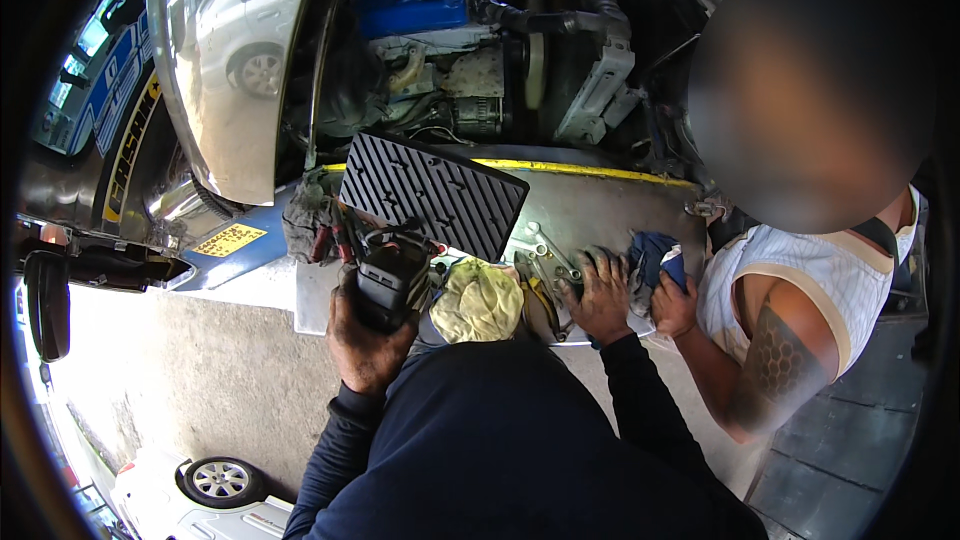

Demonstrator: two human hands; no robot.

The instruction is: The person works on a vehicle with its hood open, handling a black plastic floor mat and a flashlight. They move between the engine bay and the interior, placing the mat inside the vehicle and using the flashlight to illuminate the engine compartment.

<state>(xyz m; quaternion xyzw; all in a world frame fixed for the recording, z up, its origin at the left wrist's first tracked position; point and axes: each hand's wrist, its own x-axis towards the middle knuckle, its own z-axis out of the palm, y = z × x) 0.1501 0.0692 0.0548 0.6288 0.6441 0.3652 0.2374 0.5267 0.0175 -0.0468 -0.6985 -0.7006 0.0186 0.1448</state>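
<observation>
My left hand [368, 345] is wrapped round a black boxy device [388, 280] at the near edge of a metal panel [590, 202]; its exact kind is unclear. Fingers spread, my right hand [603, 298] lies over the panel beside several combination wrenches [543, 243], with no object visible in its grip. Between my hands sit a crumpled yellow cloth [478, 300] and a yellow-handled tool [540, 305]. Beyond the device, a black ribbed tray [435, 192] leans at an angle. Red-handled tools [338, 237] lie by a dark rag [308, 225] to the left.
An open engine bay [470, 70] with a blue cover [412, 12] is ahead, past a yellow-edged strip [590, 172]. At right, a co-worker's hand [675, 304] touches a blue cloth [655, 258]. A raised glossy panel [230, 50] stands left; a white car [190, 495] is behind.
</observation>
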